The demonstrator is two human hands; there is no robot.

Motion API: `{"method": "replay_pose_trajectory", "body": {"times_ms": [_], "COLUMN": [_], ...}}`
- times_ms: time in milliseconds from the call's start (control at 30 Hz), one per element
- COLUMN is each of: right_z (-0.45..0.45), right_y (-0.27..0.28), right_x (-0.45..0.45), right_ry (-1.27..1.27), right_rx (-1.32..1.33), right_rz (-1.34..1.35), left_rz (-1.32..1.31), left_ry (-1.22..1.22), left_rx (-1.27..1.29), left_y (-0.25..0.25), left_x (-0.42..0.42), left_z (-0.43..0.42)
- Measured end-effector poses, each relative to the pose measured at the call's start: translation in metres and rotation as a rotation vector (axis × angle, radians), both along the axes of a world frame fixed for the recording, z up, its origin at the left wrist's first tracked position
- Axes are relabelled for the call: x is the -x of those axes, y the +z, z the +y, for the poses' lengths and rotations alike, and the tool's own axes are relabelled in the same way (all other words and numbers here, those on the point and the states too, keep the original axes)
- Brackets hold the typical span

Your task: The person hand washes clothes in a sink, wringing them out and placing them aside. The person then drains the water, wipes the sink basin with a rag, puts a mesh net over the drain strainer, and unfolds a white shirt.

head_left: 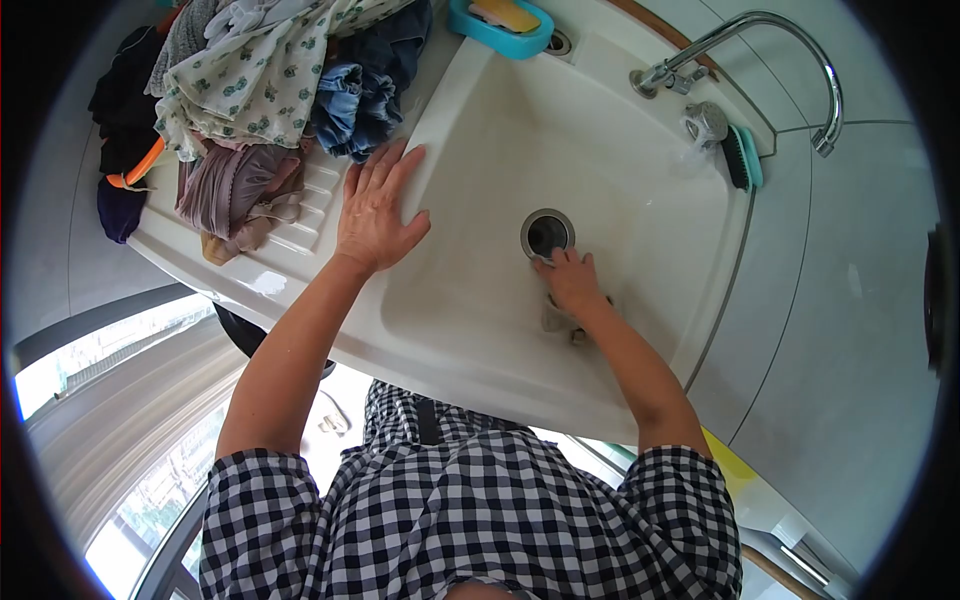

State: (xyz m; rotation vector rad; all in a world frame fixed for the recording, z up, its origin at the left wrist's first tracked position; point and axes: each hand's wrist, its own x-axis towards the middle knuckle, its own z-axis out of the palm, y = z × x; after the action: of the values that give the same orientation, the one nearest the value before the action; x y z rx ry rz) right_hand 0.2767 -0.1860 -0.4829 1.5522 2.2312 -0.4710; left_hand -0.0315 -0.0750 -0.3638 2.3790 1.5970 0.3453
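Note:
My left hand (pixel 376 217) lies flat with its fingers spread on the rim between the ridged washboard and the basin, just below a bundle of blue denim (pixel 362 105). My right hand (pixel 574 284) is down in the white sink (pixel 470 280), its fingers apart at the near edge of the round metal drain (pixel 547 234). A small pale bit shows by those fingertips, too small to name. Under my right wrist lies a greyish object (pixel 556 318), mostly hidden, whose kind I cannot make out.
Piled clothes (pixel 245 85) cover the upper left, with a mauve garment (pixel 232 190) on the washboard (pixel 318 205). A blue soap dish (pixel 510 30) holds yellow soap. A curved faucet (pixel 770 20) and a scrub brush (pixel 741 157) are at the upper right.

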Motion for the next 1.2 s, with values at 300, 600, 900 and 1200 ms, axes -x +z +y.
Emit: {"method": "replay_pose_trajectory", "body": {"times_ms": [300, 600, 900, 1200], "right_z": [0.006, 0.028, -0.012, 0.009], "right_y": [-0.023, -0.042, -0.001, 0.119], "right_x": [0.013, 0.009, 0.020, 0.072], "right_ry": [0.020, -0.421, -0.440, -0.502], "right_rx": [-0.179, -0.298, 0.345, -0.036], "right_rz": [0.046, -0.290, 0.217, 0.940], "left_rz": [-0.003, -0.003, -0.033, -0.027], "left_ry": [0.008, 0.003, 0.000, 0.002], "left_rx": [0.013, 0.013, 0.003, 0.008], "left_y": [0.002, 0.002, 0.002, 0.001], "left_x": [0.001, 0.000, 0.001, 0.002], "left_z": [0.002, 0.001, 0.000, -0.002]}}
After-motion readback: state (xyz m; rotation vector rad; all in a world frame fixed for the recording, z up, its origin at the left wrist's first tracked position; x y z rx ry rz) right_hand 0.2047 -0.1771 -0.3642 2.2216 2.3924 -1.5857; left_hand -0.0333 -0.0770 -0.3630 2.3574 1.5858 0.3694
